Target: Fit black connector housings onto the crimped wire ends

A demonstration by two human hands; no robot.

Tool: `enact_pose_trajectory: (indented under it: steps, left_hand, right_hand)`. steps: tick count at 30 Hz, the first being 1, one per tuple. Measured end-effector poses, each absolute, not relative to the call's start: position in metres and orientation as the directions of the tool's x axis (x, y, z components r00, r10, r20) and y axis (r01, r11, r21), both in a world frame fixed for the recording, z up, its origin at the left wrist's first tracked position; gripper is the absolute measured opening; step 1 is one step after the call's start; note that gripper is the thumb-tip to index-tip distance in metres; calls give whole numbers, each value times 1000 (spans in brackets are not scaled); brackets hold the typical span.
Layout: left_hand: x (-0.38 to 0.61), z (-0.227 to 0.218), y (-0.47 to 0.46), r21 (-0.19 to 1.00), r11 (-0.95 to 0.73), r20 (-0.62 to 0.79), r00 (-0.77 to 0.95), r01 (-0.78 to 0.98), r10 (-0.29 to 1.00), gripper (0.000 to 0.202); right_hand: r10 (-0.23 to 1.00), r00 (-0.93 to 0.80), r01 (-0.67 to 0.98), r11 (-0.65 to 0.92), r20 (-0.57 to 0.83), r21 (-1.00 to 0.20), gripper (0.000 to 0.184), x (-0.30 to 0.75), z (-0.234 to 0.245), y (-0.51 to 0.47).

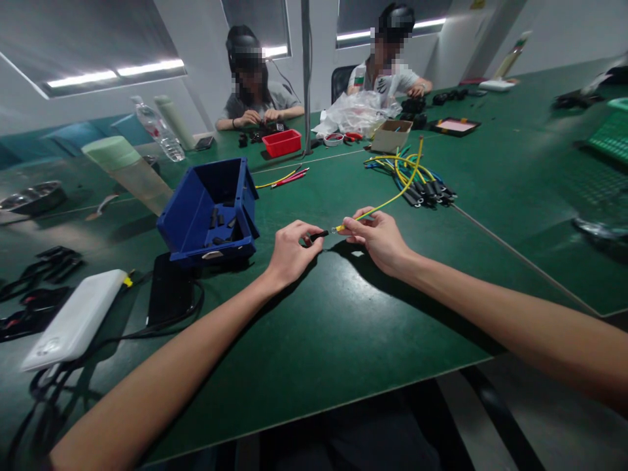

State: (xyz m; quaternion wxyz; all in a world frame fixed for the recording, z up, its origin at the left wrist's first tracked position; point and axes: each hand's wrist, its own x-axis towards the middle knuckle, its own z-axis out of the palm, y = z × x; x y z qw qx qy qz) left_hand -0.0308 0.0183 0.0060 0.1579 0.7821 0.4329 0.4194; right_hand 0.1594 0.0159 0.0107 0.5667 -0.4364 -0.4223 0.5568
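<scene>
Between the fingertips of my left hand point(295, 252) is a short black sleeve point(320, 235), pointing right. My right hand point(375, 239) pinches a yellow-green wire point(392, 198) close to its end, where a small metal terminal point(334, 229) shows. The terminal's tip is at the sleeve's right end; whether it has entered the sleeve is too small to tell. The wire's free end rises up and to the right, above a bundle of wires with black sleeves point(426, 190). Left of my left hand stands a blue bin point(173, 226) holding several loose black sleeves point(216, 219).
A black phone point(169, 291) and a white power bank point(78, 317) with cables lie at the left. Loose red and yellow wires point(289, 178) lie behind my hands. Farther back are a red tray point(282, 142), a cardboard box point(391, 136) and two seated people point(260, 98).
</scene>
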Motion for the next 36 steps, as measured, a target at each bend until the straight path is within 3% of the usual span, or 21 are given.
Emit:
enact_pose_trajectory:
  steps: [36]
  left_hand:
    - [-31,6,15,556,-623,556,311,550,771,13]
  right_hand:
    - [999,24,-214,51,47,-976,40,158,11,15]
